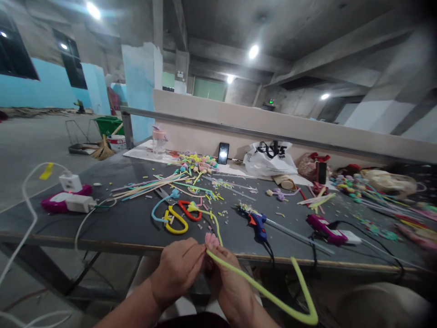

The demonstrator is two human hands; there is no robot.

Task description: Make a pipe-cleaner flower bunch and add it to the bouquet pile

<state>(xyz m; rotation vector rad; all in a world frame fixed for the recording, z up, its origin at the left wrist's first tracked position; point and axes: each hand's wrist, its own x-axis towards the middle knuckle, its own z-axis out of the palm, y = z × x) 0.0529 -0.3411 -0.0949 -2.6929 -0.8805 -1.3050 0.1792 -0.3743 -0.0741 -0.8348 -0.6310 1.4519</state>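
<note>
At the table's front edge, my left hand [179, 264] and my right hand [232, 275] meet with fingers pinched together. A small pink pipe-cleaner flower [212, 239] shows above my right fingers. From between the fingertips a yellow-green pipe cleaner [259, 288] runs out over my right hand and bends sharply upward at lower right. My left fingers press close to its near end; what exactly they pinch is hidden. Just beyond the hands lie scissors with yellow and red handles [177, 220], a blue pipe-cleaner stem [155, 214] and another yellow stem [217, 223].
A blue glue gun [259, 225] with a long clear glue stick lies right of the hands. Loose pipe cleaners [153, 187] and finished flowers [198, 163] cover the table's middle. Purple power strips [327, 230] with cables sit at both sides. A phone [223, 153] stands at the back.
</note>
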